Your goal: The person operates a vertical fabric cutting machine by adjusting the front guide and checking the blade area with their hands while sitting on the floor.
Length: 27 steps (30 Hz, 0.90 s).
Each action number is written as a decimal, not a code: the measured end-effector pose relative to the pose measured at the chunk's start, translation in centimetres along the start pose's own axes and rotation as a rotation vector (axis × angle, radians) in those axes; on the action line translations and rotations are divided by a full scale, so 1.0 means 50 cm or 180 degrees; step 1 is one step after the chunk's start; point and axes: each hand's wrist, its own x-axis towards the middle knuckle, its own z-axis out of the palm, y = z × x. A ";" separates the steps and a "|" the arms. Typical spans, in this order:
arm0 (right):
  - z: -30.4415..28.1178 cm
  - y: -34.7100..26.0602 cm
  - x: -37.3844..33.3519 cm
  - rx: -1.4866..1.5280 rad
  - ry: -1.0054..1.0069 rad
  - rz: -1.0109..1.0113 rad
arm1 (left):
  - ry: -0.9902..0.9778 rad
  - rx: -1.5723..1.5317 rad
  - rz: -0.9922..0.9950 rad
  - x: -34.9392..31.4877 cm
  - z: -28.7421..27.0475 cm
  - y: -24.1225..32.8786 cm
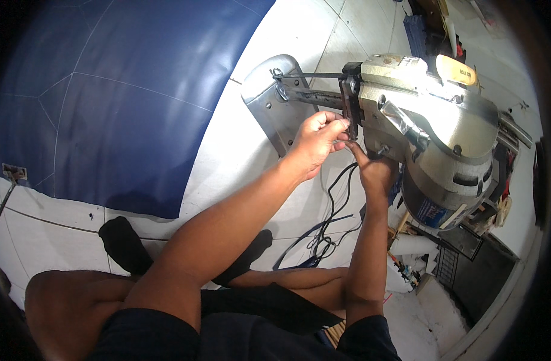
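Note:
A straight-knife fabric cutting machine (395, 84) lies on its side on the floor, its silver body to the right. Its steel base plate (269, 105) faces left, joined to the body by a narrow upright (314, 96). My left hand (316, 143) is closed in a pinch beside the black bracket (349, 96) between upright and body. Whatever lies between its fingertips is too small or hidden to make out. Just below, my right hand (376, 173) reaches to the machine's underside. Its thumb points up toward the left fingertips; most of its fingers are hidden.
Dark blue sheet material (137, 102) with thin white lines covers the tiles at left. Black cables (329, 237) coil on the floor below the machine. My feet in dark socks (124, 245) rest near the sheet's edge. A wire rack (446, 268) and clutter stand at right.

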 end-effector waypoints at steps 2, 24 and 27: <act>-0.008 -0.014 0.001 0.0145 -0.0069 0.0093 | -0.0003 0.0065 0.0099 0.001 -0.001 -0.001; -0.010 -0.009 0.001 0.0337 -0.0052 -0.0091 | 0.0081 0.0305 -0.0071 0.007 0.009 0.021; -0.017 -0.031 0.005 0.0477 -0.0082 0.0016 | -0.0135 -0.0126 -0.0045 -0.001 -0.010 0.012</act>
